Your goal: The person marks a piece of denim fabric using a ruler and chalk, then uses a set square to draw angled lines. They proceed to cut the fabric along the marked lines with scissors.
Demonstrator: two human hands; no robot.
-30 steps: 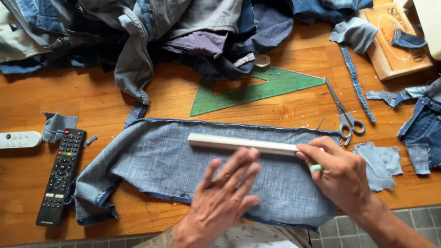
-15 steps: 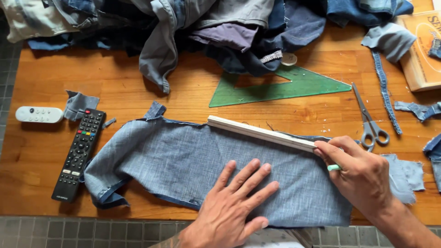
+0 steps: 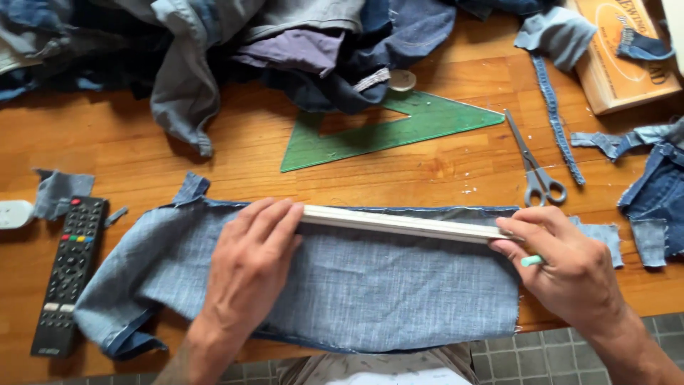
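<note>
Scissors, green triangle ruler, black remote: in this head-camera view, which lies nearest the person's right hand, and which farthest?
Measured from the right hand:
1. Scissors, just above the hand, beyond the cloth's upper right edge.
2. Green triangle ruler, farther up and left, at the middle of the table.
3. Black remote, far across at the left edge, past the left hand.

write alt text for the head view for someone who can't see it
Two hands press a pale ruler along the top edge of a denim piece on a wooden table: left hand at its left end, right hand at its right end, holding a small green marker. Scissors, a green triangle and a remote lie nearby.
</note>
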